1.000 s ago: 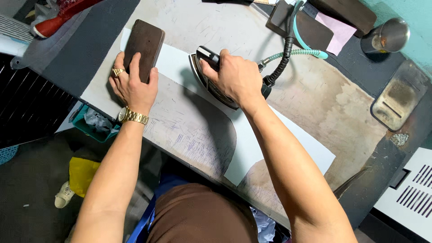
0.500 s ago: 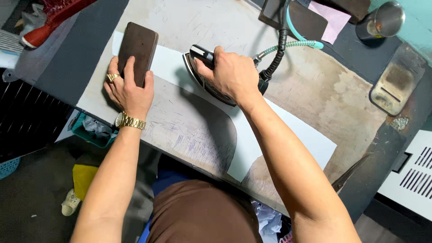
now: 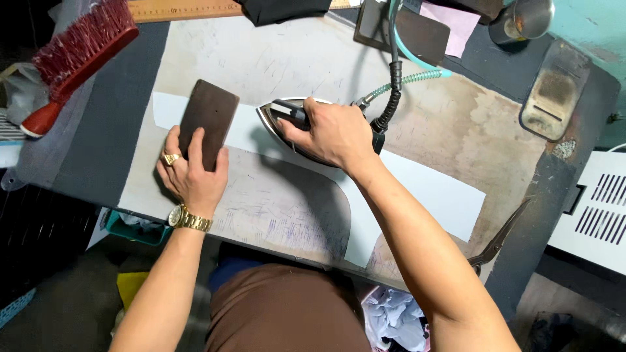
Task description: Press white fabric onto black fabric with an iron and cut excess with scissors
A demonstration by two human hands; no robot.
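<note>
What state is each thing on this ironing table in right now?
Iron: flat on the white strip, gripped by right hand.
Brown block: lying flat, pressed by left hand.
Brush: lying untouched.
Metal cup: upright.
Scissors: lying at table edge.

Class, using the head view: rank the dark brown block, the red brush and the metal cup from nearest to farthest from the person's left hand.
1. Dark brown block: under the left hand's fingers, touching.
2. Red brush: up at the table's far left corner.
3. Metal cup: far across at the top right, beyond the iron.
</note>
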